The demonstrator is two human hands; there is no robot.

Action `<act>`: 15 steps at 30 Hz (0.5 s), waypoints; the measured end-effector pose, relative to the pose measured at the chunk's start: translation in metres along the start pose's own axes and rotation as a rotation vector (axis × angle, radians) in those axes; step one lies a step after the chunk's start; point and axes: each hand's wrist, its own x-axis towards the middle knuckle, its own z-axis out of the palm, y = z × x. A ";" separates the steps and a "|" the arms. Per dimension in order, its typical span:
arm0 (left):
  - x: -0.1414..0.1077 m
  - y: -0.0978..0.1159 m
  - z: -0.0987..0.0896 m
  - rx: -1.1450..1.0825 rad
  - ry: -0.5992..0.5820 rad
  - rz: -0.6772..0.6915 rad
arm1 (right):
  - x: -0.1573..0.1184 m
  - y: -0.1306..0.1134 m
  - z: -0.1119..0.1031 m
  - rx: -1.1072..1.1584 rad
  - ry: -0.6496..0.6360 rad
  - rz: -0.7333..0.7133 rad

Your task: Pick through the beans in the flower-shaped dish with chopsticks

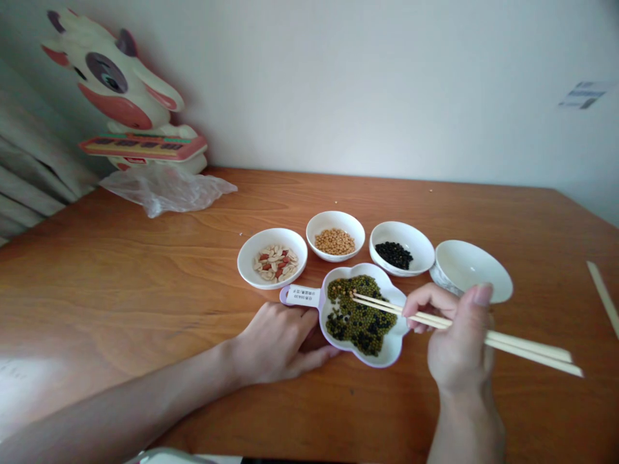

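Note:
A flower-shaped white dish (397,295) with a lilac rim and labelled handle holds green beans (362,316) mixed with black ones and a few tan ones. My left hand (278,341) is closed at its handle and lower left edge. In my right hand (457,328) is a pair of wooden chopsticks (522,348), their tips close together at the tan beans in the upper part of the dish. Behind it stand white bowls: one with seeds and red peanuts (275,263), one with tan beans (334,241), one with black beans (394,255).
An empty white bowl (471,264) stands behind my right hand. A cow-shaped toy keyboard (140,148) and a crumpled plastic bag (169,190) are at the back left. A pale strip (603,296) lies at the right edge of the wooden table (145,270).

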 end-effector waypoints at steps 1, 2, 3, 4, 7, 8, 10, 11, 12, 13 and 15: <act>0.000 0.000 0.000 0.002 -0.001 -0.001 | 0.000 0.000 0.000 0.007 -0.007 -0.001; 0.000 0.000 0.000 0.003 -0.001 0.001 | -0.001 -0.001 0.000 0.012 -0.011 -0.002; 0.000 0.000 0.000 0.002 -0.002 0.004 | -0.001 -0.001 0.000 0.017 -0.014 -0.002; 0.000 0.000 0.000 0.002 -0.002 0.006 | -0.001 -0.001 0.000 0.019 -0.016 -0.001; 0.001 -0.001 0.000 0.001 -0.002 0.011 | -0.001 -0.002 0.002 0.012 -0.001 0.003; 0.001 -0.001 0.000 0.002 -0.001 0.013 | -0.001 -0.003 0.003 0.007 0.010 0.005; 0.001 -0.001 0.001 0.007 0.002 0.015 | -0.001 -0.004 0.005 -0.004 0.039 0.015; 0.001 -0.001 0.001 0.011 0.006 0.016 | -0.001 -0.004 0.006 -0.009 0.052 0.021; 0.001 -0.001 0.001 0.015 0.008 0.017 | -0.001 -0.005 0.006 -0.014 0.061 0.024; 0.002 -0.001 0.001 0.018 0.011 0.019 | -0.001 -0.005 0.007 -0.018 0.070 0.025; 0.002 -0.001 0.001 0.021 0.017 0.024 | -0.002 -0.006 0.008 -0.017 0.077 0.015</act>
